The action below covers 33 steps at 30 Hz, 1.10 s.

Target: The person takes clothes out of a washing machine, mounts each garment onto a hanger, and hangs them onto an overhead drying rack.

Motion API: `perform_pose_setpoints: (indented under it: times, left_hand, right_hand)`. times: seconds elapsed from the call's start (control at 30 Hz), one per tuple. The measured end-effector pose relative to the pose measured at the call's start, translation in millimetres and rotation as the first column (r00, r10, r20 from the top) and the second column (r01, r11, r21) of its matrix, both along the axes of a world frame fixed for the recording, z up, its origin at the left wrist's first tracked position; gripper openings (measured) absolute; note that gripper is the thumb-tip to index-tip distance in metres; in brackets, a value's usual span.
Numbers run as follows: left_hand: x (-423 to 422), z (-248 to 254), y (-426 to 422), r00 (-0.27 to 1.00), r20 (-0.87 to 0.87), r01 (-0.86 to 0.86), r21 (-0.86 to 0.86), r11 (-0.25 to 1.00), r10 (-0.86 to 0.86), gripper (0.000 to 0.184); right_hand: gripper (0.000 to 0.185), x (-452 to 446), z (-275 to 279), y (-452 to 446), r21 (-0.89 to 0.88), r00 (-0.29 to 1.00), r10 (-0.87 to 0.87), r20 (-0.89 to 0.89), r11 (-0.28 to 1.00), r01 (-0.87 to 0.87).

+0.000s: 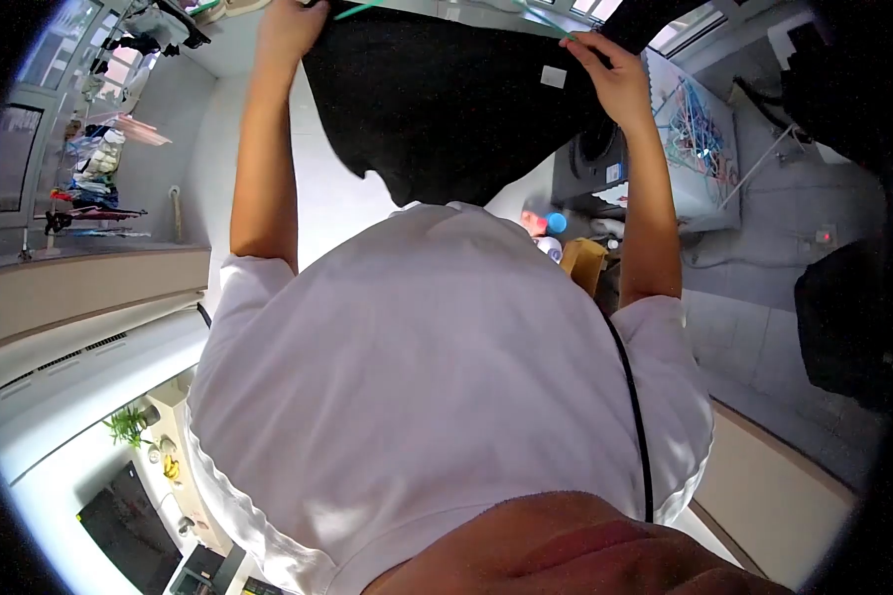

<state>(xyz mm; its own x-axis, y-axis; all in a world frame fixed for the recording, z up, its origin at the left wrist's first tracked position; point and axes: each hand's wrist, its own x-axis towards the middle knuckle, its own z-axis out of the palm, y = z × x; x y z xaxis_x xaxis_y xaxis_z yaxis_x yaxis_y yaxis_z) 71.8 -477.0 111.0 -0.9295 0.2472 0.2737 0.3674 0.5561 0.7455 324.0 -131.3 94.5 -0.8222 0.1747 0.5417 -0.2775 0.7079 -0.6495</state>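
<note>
A black cloth garment [437, 99] is stretched between my two hands, its lower edge hanging uneven near my white shirt. It bears a small white square label [554, 76] on the right. My left hand [290, 22] is closed on the garment's upper left corner, partly cut off by the frame's top. With thumb and fingers together, my right hand [615, 77] pinches the upper right part, where a thin green hanger [544, 18] ends. Another green piece shows beside my left hand. The hanger's middle lies out of view.
Clothes [99, 159] hang on a rack at the left by windows. To the right stands a white washing machine [700, 129] with a bundle of wire hangers [693, 124] on top. A cardboard box [583, 260] and a blue-capped bottle [556, 223] are below my right arm.
</note>
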Motion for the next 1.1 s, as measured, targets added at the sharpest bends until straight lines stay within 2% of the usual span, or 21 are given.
perform_pose_setpoints:
  times: [0.03, 0.07, 0.1, 0.13, 0.17, 0.2, 0.27, 0.3, 0.33, 0.4, 0.47, 0.53, 0.57, 0.6, 0.67, 0.8, 0.87, 0.9, 0.93, 0.97, 1.1]
  left_hand:
    - [2.0, -1.6, 4.4, 0.959, -0.281, -0.022, -0.153, 0.988, -0.022, 0.025]
    - [5.8, 1.4, 8.5, 0.959, -0.282, -0.022, -0.151, 0.988, -0.021, 0.025]
    - [8.1, 6.4, 13.2, 0.965, -0.216, 0.101, -0.223, 0.970, -0.150, 0.025]
    - [10.1, 12.7, 18.9, 0.952, -0.141, 0.225, -0.285, 0.932, -0.273, 0.024]
    - [29.6, 36.8, 21.7, 0.961, 0.128, 0.268, -0.229, 0.936, -0.244, 0.027]
    - [26.6, 36.3, 23.8, 0.962, 0.122, 0.266, -0.229, 0.936, -0.244, 0.027]
    - [23.1, 37.8, 30.5, 0.808, -0.088, 0.568, -0.142, 0.810, -0.582, 0.027]
    - [40.1, 38.6, 37.6, 0.811, -0.284, 0.465, -0.217, 0.858, -0.511, 0.027]
    - [40.0, 36.7, 45.6, 0.805, -0.287, 0.472, -0.220, 0.854, -0.519, 0.027]
    - [34.1, 24.5, 62.9, 0.561, -0.684, 0.248, -0.398, 0.883, -0.466, 0.025]
    - [17.6, 8.5, 79.1, 0.554, -0.638, 0.331, -0.421, 0.845, -0.535, 0.022]
    - [12.8, -19.4, 105.1, 0.596, -0.441, 0.685, -0.158, 0.712, -0.671, 0.024]
    - [21.9, -18.1, 116.5, 0.579, -0.497, 0.711, -0.079, 0.698, -0.646, 0.019]
    - [26.9, -13.6, 125.9, 0.570, -0.504, 0.716, -0.083, 0.693, -0.649, 0.019]
    - [34.5, -4.9, 141.9, 0.600, -0.534, 0.592, -0.204, 0.780, -0.595, 0.021]
    - [37.3, 24.9, 170.8, 0.590, -0.683, 0.487, -0.125, 0.865, -0.431, 0.019]
    - [32.9, 35.0, 183.6, 0.604, -0.687, 0.529, -0.033, 0.848, -0.404, 0.014]
    - [30.2, 40.3, 192.6, 0.596, -0.700, 0.518, -0.040, 0.854, -0.394, 0.013]
    - [27.8, 46.2, 200.3, 0.584, -0.717, 0.508, -0.044, 0.860, -0.381, 0.012]
    - [21.9, 51.0, 209.8, 0.578, -0.724, 0.517, -0.032, 0.856, -0.376, 0.012]
    - [-3.6, 91.3, 254.6, 0.489, -0.794, 0.623, 0.028, 0.782, -0.362, 0.011]
  right_hand:
    - [0.023, 4.2, 1.5, -2.8, 0.033, 1.000, -0.010, 0.010, 0.999, 0.010]
    - [0.022, 7.0, 5.9, -7.0, 0.065, 1.000, -0.022, 0.021, 0.998, 0.021]
    - [0.022, 7.7, 3.7, -2.9, 0.069, 1.000, -0.022, 0.018, 0.997, 0.021]
    - [0.022, 9.0, -1.2, 4.0, 0.081, 0.992, -0.126, -0.032, 0.988, 0.128]
    - [0.022, 10.7, -2.0, 9.3, 0.087, 0.971, -0.226, -0.083, 0.969, 0.233]
    - [0.022, 13.8, -1.2, 17.0, 0.087, 0.970, -0.225, -0.089, 0.969, 0.233]
    - [0.023, 22.9, 0.2, 27.8, 0.041, 0.965, -0.221, -0.140, 0.973, 0.229]
    - [0.023, 26.7, 2.2, 32.7, 0.037, 0.963, -0.231, -0.143, 0.971, 0.238]
    - [0.023, 29.8, 4.4, 36.6, 0.038, 0.964, -0.221, -0.148, 0.973, 0.228]
    - [0.022, 35.5, 10.0, 44.4, 0.044, 0.967, -0.197, -0.159, 0.977, 0.206]
    - [0.022, 40.6, 10.8, 60.9, 0.060, 0.978, -0.167, -0.124, 0.983, 0.175]
    - [0.021, 49.8, 17.6, 80.8, 0.075, 0.984, -0.149, -0.101, 0.985, 0.157]
    - [0.021, 54.9, 23.4, 82.2, 0.175, 0.984, -0.171, -0.048, 0.969, 0.176]
    - [0.022, 58.9, 30.1, 82.2, 0.273, 0.980, -0.197, 0.005, 0.943, 0.188]
    - [0.023, 59.9, 37.1, 87.0, 0.269, 0.985, -0.166, 0.041, 0.951, 0.149]
    - [0.025, 61.9, 53.2, 116.3, 0.272, 0.980, -0.197, -0.002, 0.943, 0.190]
    - [0.027, 72.7, 65.1, 124.9, 0.237, 0.918, -0.394, -0.050, 0.888, 0.395]
    - [0.025, 76.5, 67.5, 130.4, 0.285, 0.893, -0.447, -0.058, 0.850, 0.444]
    - [0.023, 76.7, 64.0, 144.3, 0.287, 0.916, -0.389, -0.098, 0.870, 0.401]
    - [0.021, 80.7, 80.0, 133.4, 0.348, 0.893, -0.439, -0.102, 0.825, 0.445]
    - [0.014, 76.7, 114.2, 140.1, 0.375, 0.777, -0.455, -0.435, 0.693, 0.616]
